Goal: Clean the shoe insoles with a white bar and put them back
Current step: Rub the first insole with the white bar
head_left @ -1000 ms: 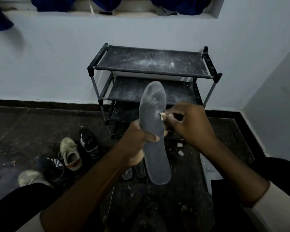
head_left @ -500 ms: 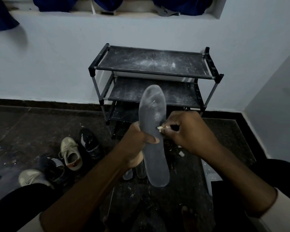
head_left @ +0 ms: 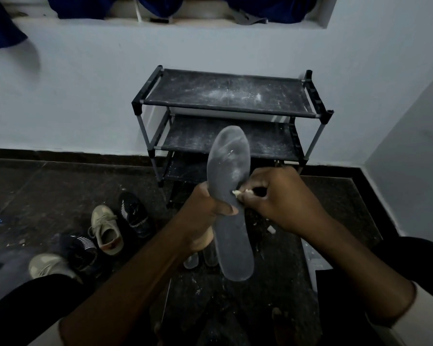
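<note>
A grey shoe insole (head_left: 229,171) stands upright in front of me, toe end up, with pale rub marks near its upper right. My left hand (head_left: 203,216) grips it at the waist, thumb across the front. My right hand (head_left: 278,198) pinches a small white bar (head_left: 236,193) and presses it against the insole's right edge just above my left thumb. Two more insoles (head_left: 200,258) lie on the floor behind the held one, mostly hidden. Several shoes lie on the floor at the left: a beige sneaker (head_left: 105,228) and a black sneaker (head_left: 134,213) among them.
A black three-tier shoe rack (head_left: 230,96), dusted with white powder, stands against the white wall. White crumbs (head_left: 271,229) dot the dark floor under my hands. Blue cloth (head_left: 78,6) hangs from a ledge above. A wall corner closes in at the right.
My right hand has slid the white bar down the insole's right edge, from mid-height to just above my left thumb. The insole has sunk slightly in view.
</note>
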Tool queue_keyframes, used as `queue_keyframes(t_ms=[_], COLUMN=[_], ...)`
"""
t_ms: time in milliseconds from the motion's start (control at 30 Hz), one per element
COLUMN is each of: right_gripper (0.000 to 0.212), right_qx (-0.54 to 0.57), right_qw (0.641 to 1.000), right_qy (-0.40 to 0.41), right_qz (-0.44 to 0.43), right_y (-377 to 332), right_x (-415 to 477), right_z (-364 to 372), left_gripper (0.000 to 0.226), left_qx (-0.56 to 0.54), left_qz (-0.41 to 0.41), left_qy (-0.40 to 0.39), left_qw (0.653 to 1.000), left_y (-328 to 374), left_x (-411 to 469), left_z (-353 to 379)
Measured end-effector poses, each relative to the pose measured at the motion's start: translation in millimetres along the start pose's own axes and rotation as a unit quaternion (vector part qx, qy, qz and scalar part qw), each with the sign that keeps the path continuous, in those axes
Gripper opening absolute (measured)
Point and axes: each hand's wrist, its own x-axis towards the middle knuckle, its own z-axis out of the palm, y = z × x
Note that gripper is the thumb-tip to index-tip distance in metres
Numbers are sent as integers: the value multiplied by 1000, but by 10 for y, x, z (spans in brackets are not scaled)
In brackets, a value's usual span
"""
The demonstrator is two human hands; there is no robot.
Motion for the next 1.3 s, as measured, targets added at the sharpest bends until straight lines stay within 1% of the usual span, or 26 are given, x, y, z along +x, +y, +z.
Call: queue_keyframes(t_ms=[33, 100, 167, 200, 300, 333, 367, 433, 500, 533, 600, 667, 733, 800, 867, 1000, 1067, 1133, 1200, 1267, 1300], right_gripper=[5, 10, 15, 16, 8, 8, 9, 13, 11, 10, 10, 12, 11, 8, 8, 12, 14, 14, 11, 9, 11], right_qx=[2, -14, -39, -37, -1, 2, 0, -6, -2, 4, 15, 14, 10, 14, 8, -30, -30, -25, -28, -25, -20], right_qw=[1000, 998, 995, 995, 999, 999, 999, 995, 991, 991, 995, 998, 997, 996, 996, 997, 998, 998, 998, 996, 995], right_qy=[8, 53, 93, 94, 39, 35, 46, 92, 124, 124, 92, 65, 70, 85, 87, 69, 53, 45, 53, 79, 95], right_qz=[8, 22, 26, 25, 12, 12, 20, 41, 47, 42, 27, 20, 22, 19, 8, -17, -29, -35, -32, -18, -3], right_y=[14, 74, 109, 101, 9, -3, 11, 68, 95, 86, 37, 18, 49, 80, 77, 66, 72, 59, 50, 54, 56], right_x=[6, 57, 83, 76, 2, -1, 22, 82, 101, 85, 26, -8, 9, 21, 14, 7, -4, -33, -49, -41, -33], right_z=[-4, -12, -17, -6, 66, 68, 50, -20, -68, -57, 19, 81, 52, -6, -19, 59, 98, 124, 134, 134, 132], left_gripper=[42, 46, 45, 42, 38, 39, 41, 49, 53, 51, 43, 40, 41, 49, 48, 37, 28, 25, 24, 23, 22], left_qx=[-2, -8, -7, -6, 1, 3, 2, -2, -7, -4, 8, 2, -32, -75, -86, -37, 4, 28, 41, 48, 48], left_qz=[-4, -11, -16, -15, -10, -11, -15, -25, -27, -24, -20, -23, -31, -46, -47, -22, -9, 1, 5, 10, 12], left_qy=[-1, -14, -22, -17, 7, 7, 1, -17, -23, -21, -12, -10, -12, -5, 9, 45, 65, 78, 79, 71, 64], left_qw=[1000, 1000, 1000, 1000, 1000, 1000, 1000, 1000, 999, 999, 1000, 1000, 999, 996, 995, 998, 998, 997, 996, 996, 997], left_y=[-5, -10, -11, -16, -29, -33, -34, -35, -40, -38, -19, -16, -19, -11, -16, -37, -35, -31, -33, -30, -24], left_x=[-10, -23, -28, -24, -3, -8, -17, -34, -46, -43, -42, -49, -51, -45, -30, -28, -25, -18, -18, -28, -38], left_z=[13, 30, 53, 52, 34, 33, 37, 55, 68, 68, 64, 56, 58, 54, 45, 83, 95, 95, 97, 112, 126])
